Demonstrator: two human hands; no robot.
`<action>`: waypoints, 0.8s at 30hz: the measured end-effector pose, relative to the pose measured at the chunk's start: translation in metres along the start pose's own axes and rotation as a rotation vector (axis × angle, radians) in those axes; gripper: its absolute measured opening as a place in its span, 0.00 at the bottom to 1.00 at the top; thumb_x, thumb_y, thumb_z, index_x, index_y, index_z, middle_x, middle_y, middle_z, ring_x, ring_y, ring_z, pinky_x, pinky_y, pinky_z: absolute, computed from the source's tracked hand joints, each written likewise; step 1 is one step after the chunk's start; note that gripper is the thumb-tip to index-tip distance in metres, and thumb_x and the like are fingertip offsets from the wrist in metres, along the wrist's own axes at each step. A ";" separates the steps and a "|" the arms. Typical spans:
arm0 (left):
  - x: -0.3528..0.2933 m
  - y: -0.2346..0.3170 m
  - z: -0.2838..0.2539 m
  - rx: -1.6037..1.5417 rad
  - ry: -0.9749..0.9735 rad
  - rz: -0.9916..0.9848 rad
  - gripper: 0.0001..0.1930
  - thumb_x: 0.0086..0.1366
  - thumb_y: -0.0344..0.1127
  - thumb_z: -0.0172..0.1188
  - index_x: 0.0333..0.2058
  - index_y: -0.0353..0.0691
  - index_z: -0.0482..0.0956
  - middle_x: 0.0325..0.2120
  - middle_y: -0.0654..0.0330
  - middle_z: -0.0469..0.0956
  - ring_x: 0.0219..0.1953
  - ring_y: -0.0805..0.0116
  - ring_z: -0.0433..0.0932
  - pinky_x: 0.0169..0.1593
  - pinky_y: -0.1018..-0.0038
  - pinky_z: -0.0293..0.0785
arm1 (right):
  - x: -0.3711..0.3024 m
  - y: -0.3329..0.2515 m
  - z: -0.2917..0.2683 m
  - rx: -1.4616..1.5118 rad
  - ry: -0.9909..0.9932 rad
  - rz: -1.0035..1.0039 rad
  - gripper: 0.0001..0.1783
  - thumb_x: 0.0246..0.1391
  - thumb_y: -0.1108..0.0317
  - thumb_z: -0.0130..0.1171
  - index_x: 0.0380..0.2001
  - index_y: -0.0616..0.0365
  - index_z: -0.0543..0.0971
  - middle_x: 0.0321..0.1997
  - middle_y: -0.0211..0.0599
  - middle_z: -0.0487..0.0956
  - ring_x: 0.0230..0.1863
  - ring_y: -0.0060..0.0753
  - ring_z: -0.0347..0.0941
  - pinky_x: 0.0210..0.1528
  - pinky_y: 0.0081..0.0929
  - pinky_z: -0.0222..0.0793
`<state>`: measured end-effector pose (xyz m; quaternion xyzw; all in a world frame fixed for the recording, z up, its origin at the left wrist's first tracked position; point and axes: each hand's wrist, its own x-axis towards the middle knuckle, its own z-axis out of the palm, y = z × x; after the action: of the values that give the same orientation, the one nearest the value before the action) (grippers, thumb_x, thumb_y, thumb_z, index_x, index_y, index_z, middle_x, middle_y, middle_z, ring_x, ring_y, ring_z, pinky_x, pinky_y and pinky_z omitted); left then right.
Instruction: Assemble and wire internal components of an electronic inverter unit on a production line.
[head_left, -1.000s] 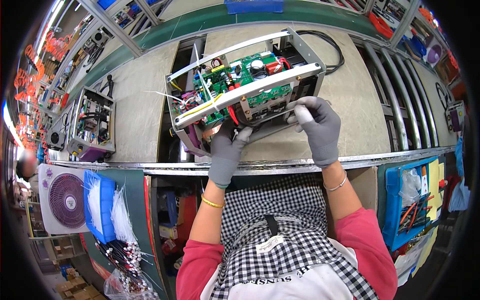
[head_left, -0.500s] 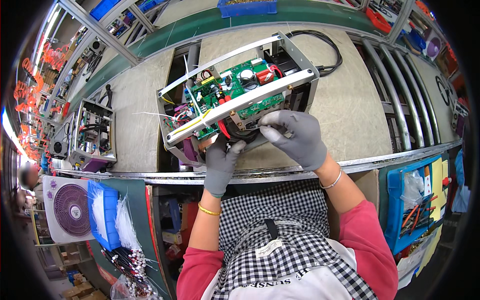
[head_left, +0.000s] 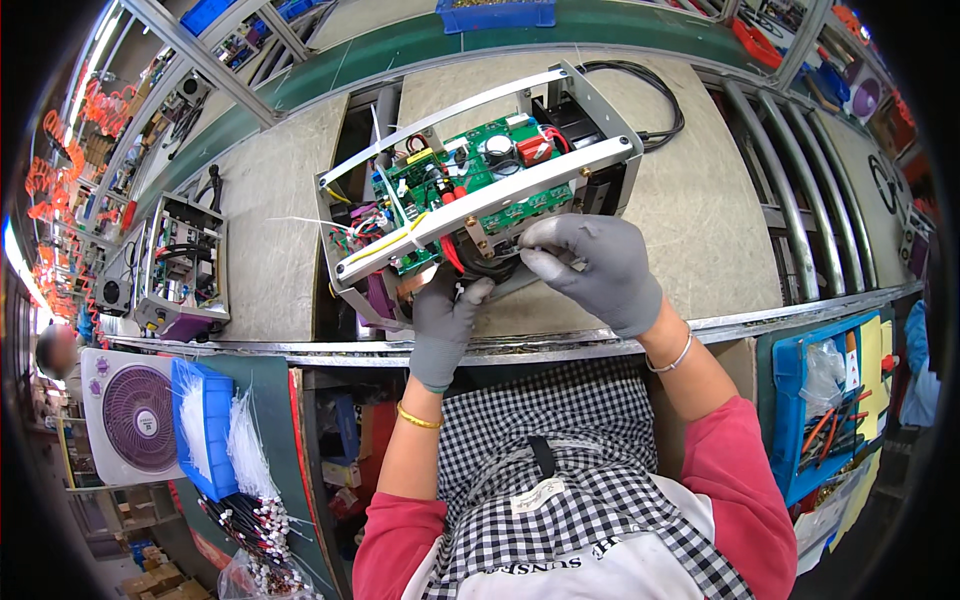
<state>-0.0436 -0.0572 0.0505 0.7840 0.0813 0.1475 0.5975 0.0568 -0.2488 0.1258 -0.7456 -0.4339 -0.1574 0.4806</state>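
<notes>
An open electronics unit (head_left: 392,256) with a metal frame lies at a slant on the bench. Inside it sit a green circuit board (head_left: 480,165), red and yellow wires, and a bundle of black cables (head_left: 490,268) along the near side. My left hand (head_left: 443,320), in a grey glove, is closed at the unit's near left corner; a small white piece shows by its thumb, and its fingertips are partly hidden. My right hand (head_left: 600,275), gloved too, pinches with thumb and forefinger beside the cables under the near rail. What it pinches is too small to tell.
A second open unit (head_left: 185,270) stands at the left. Metal rollers (head_left: 805,190) run at the right. Below the bench edge are a purple-white fan (head_left: 140,420), a blue bin of white cable ties (head_left: 207,430) and a blue tool tray (head_left: 790,430). A black power cord (head_left: 668,95) loops behind the unit.
The unit has shifted slightly to the right. My right hand has moved slightly right and down, still pinching; my left hand stays at the near left corner.
</notes>
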 end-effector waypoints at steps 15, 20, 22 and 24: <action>-0.038 -0.002 0.050 -0.058 0.358 -0.106 0.15 0.71 0.39 0.51 0.46 0.31 0.73 0.22 0.58 0.80 0.27 0.72 0.77 0.35 0.75 0.71 | -0.008 0.006 0.023 -0.129 -0.018 -0.131 0.09 0.47 0.71 0.69 0.33 0.53 0.80 0.27 0.35 0.81 0.26 0.37 0.78 0.27 0.27 0.72; -0.026 -0.001 0.069 -0.340 0.347 -0.042 0.13 0.71 0.38 0.51 0.43 0.31 0.73 0.23 0.58 0.81 0.25 0.71 0.75 0.34 0.73 0.71 | -0.011 0.006 0.027 -0.080 0.007 -0.052 0.09 0.49 0.68 0.67 0.35 0.52 0.80 0.29 0.35 0.81 0.27 0.38 0.79 0.28 0.28 0.73; -0.025 0.001 0.071 -0.247 0.387 -0.123 0.12 0.70 0.36 0.53 0.43 0.31 0.73 0.24 0.57 0.81 0.26 0.72 0.76 0.33 0.73 0.71 | -0.011 0.005 0.027 -0.057 0.031 -0.026 0.09 0.50 0.69 0.67 0.35 0.53 0.80 0.28 0.35 0.81 0.27 0.38 0.79 0.28 0.28 0.73; -0.024 0.001 0.072 -0.208 0.376 -0.108 0.11 0.69 0.35 0.55 0.42 0.31 0.73 0.25 0.58 0.81 0.26 0.73 0.76 0.33 0.74 0.71 | -0.012 0.005 0.029 -0.043 0.024 0.015 0.08 0.50 0.69 0.67 0.35 0.54 0.80 0.28 0.36 0.81 0.27 0.38 0.79 0.28 0.27 0.73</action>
<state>-0.0429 -0.1306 0.0307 0.6715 0.2174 0.2663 0.6564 0.0485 -0.2312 0.1012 -0.7570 -0.4189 -0.1722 0.4709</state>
